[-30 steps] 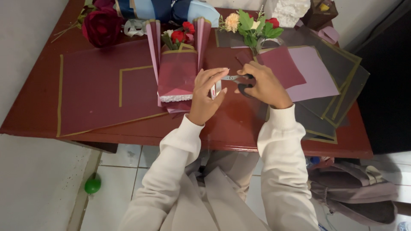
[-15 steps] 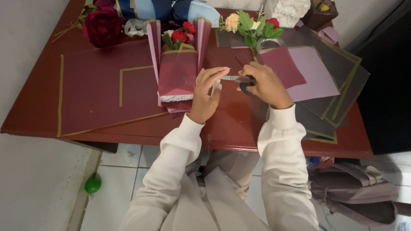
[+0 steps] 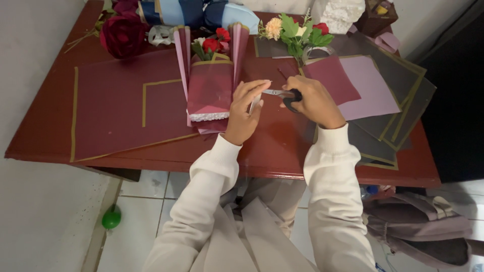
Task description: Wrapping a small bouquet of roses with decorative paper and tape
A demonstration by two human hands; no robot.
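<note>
The right hand (image 3: 315,103) is closed through the dark handles of a pair of scissors (image 3: 282,93), blades pointing toward 9 o'clock. The left hand (image 3: 245,111) pinches a small pale strip (image 3: 255,105), probably tape or ribbon (the view is too small to confirm), with the fingertips (image 3: 263,83) meeting the blade tips. Both hands work over the red-brown counter (image 3: 282,151), just to the 3 o'clock side of the wrapped bouquet (image 3: 212,80), which lies on a large maroon sheet (image 3: 116,111).

To cut cleanly:
- Keep the strip taut between thumb and forefinger, so the blades shear rather than fold it.
- Hold the fingertips clear of the blade line; they sit very close now.
- Close the blades in one stroke, square to the strip.
- Keep the cut away from the stacked wrapping sheets (image 3: 373,90) at 3 o'clock and from the bouquet's paper edge.
</note>
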